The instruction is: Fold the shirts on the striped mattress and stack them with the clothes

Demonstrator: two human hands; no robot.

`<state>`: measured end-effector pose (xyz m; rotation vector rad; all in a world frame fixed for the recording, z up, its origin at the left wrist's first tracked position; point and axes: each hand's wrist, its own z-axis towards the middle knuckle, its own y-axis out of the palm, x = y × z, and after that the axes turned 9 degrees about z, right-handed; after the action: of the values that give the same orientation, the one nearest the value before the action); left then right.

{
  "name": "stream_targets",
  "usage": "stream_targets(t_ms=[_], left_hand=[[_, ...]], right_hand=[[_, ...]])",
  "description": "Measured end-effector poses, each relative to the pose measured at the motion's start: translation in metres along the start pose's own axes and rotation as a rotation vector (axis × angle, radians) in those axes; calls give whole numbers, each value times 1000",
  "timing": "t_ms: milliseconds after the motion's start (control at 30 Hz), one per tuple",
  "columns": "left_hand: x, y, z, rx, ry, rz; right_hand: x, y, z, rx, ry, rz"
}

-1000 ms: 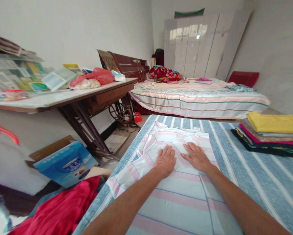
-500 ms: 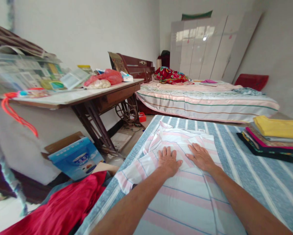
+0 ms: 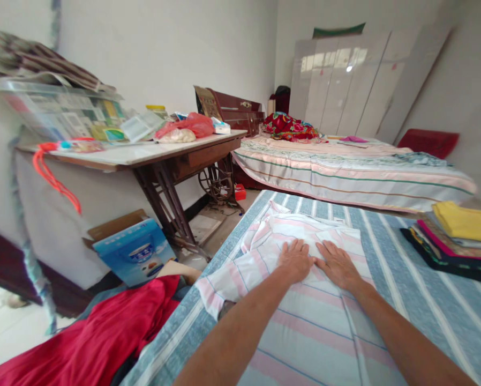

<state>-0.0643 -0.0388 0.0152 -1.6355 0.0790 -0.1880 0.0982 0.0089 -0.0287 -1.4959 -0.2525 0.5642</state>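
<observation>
Garment [image 3: 305, 316], white with pink bands and thin dark lines, lies spread on the blue striped cover [image 3: 391, 236], centre to lower centre of frame, running off the bottom edge. Left hand [image 3: 294, 261] lies palm down on its upper part, fingers extended, gripping nothing. Right hand [image 3: 337, 262] same, just beside it, also flat, nothing held; thumbs meet or nearly so, can't tell which. Step looks like smoothing. To do it well: light, even pressure, palms low, sweep from the middle out toward the edges so creases don't bunch under the fingers; pin one side with one hand while the other strokes. Sleeve [image 3: 216, 289] at left of the garment is rumpled, probably wants straightening on its own. Folded stack [image 3: 457, 244] at right edge of frame is well apart, so side room seems fine.

Versus half a second ago: left hand has shifted in toward the right one, gap between them nearly gone; right hand about same spot on the cloth; whole view swung, so everything sits further right in frame
</observation>
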Motion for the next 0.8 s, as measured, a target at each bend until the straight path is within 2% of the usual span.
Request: stream_targets(t_ms=[167,267,400,533,633,733,800], left_hand=[[-3,-2,-8,-71,-18,2],[-5,-2,-15,-71,-12,23],[-7,-3,-25,-57,-100,40],[-12,-26,-44,-61,-159,66],[-36,-55,-76,-21,-207,96],[-78,-76,-119,-9,-386,122],[-108,-81,-147,-29,-508,128]], right_hand=[[3,4,-1,8,-2,4],[3,4,-1,8,7,8],[2,2,-2,1,5,-3],[0,0,-3,-14,14,-12],[1,0,-3,-18,9,-10],[1,1,-3,-21,2,-3],[1,1,-3,-21,0,4]])
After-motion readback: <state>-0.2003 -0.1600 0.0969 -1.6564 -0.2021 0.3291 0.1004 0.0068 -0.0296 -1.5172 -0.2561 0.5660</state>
